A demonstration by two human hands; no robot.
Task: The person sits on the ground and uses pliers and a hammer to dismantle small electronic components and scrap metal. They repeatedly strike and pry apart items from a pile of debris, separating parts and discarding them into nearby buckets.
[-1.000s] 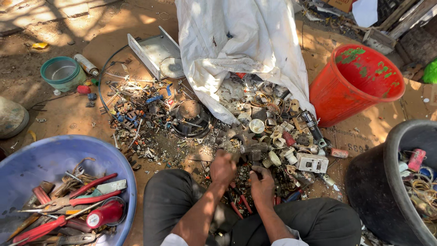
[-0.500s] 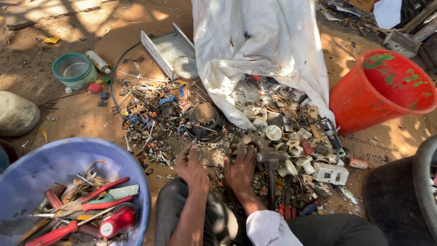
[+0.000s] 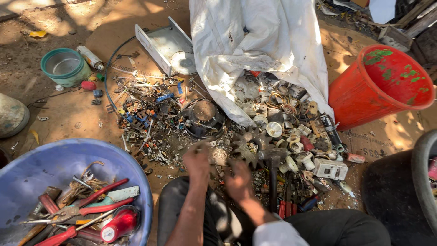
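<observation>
- At 9 o'clock of the view a rounded grey stone-like lump (image 3: 11, 114) sits on the dusty ground.
- At 7 o'clock lies a wide blue plastic basin (image 3: 32, 166), smooth-walled, holding red-handled pliers (image 3: 93, 207), rusty tools and a red cylinder with a white cap (image 3: 116, 225).
- At 10 o'clock stands a small round green bowl (image 3: 65, 68) with a pale inner wall; a slim metal spray can (image 3: 90, 57) lies just beside it.
- At 12 o'clock of the hands spreads a heap of small scrap (image 3: 145, 111): wire ends, bent metal bits, blue and orange plastic pieces, gritty and tangled.
- Above it an open, flat grey metal box (image 3: 159, 45) lies tilted, a pale disc leaning on it.
- The person's left hand (image 3: 197, 161) rests on the ground at the scrap's lower edge, fingers curled down on small bits; whether it grips any piece cannot be told.
- A round, dark metal motor housing (image 3: 203, 117) sits at 12 o'clock of that hand.
- The right hand (image 3: 238, 182) is just beside the left, fingers bent on the debris, near a dark toothed gear (image 3: 248, 145); its hold is also unclear.
- A hammer (image 3: 273, 175) with a dull steel head stands at 3 o'clock of the right hand.
- A crumpled white woven sack (image 3: 259, 50) spills round white fittings and coils.
- At 2 o'clock a red plastic bucket (image 3: 364, 95) lies tipped.
- At 4 o'clock curves a black rubbery tub (image 3: 421, 182).
</observation>
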